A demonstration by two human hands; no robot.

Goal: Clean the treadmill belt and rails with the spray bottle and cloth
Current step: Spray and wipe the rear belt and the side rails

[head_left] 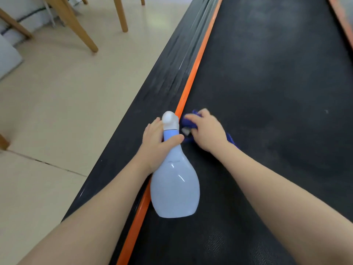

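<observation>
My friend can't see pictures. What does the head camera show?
A left hand grips a pale blue spray bottle while the right hand presses a blue cloth on a black treadmill belt beside its orange rail.

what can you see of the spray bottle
The spray bottle looks like pale blue, cloudy plastic, with a wide rounded body, a brighter blue collar and a white spray head. The left hand grips its narrow neck, thumb across the front. It hangs over the belt beside the orange strip, head pointing away. Fill level unclear.
</observation>
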